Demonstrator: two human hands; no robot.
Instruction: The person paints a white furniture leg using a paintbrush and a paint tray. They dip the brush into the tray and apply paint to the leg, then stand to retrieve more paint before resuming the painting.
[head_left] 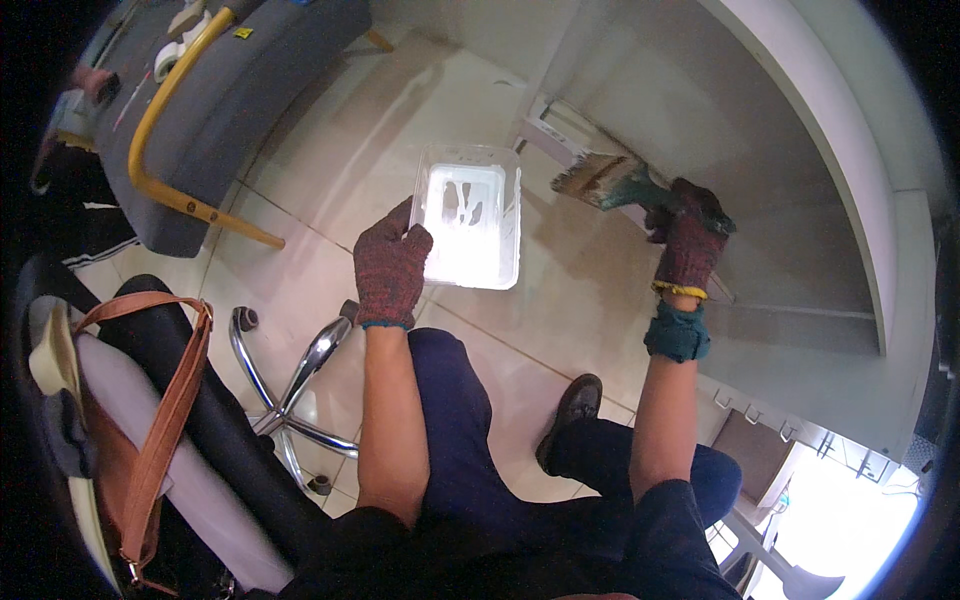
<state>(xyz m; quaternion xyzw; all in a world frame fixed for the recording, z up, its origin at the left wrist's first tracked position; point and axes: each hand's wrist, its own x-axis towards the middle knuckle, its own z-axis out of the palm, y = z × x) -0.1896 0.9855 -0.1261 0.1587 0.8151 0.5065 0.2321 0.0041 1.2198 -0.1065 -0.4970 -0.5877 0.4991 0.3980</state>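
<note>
Left hand (392, 265) pinches the tub (513, 235), likely light, best held by its wall. Right hand (690, 235) grasps a stiff-looking brush (625, 188).

A clear rectangular plastic tub (470, 155), open side up, holds white liquid (470, 258); right of it, well apart, a wide green-handled brush (628, 188) points its ragged brown bristles leftward.

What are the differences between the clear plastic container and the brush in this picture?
The container is clear and box-shaped; the brush has brown bristles and a green body. White material covers most of the container's bottom; the brush's bristle ends look ragged. The left hand holds the container; the right hand holds the brush. Both are in gloved hands.
</note>
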